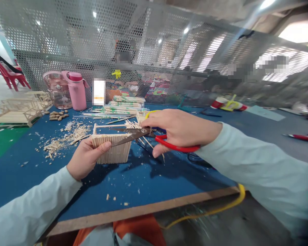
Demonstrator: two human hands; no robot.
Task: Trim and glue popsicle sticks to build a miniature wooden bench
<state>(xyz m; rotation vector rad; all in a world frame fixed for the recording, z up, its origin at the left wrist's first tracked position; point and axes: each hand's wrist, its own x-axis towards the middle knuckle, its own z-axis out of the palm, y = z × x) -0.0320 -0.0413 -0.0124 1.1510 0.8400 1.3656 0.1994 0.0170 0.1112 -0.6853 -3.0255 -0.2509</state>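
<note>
My left hand (88, 155) pinches the left end of a small box-like frame of wooden sticks (114, 152), its front wall a row of upright sticks. My right hand (177, 131) grips red-handled scissors (179, 147), their dark blades parted and pointing left over the frame's top edge. The lower blade lies along the front wall, near my left thumb; whether it cuts into a stick I cannot tell. Behind the blades shows a bunch of thin sticks (133, 124). Part of the scissor handles is hidden under my right fingers.
Wood scraps (66, 136) and peanuts (58, 115) lie to the left. Wrapped stick bundles (123, 106), a pink bottle (77, 91) and a clear jug (60, 92) stand or lie behind. Further left are stick models (15, 109). A perforated metal screen (143, 51) borders the blue table (143, 191).
</note>
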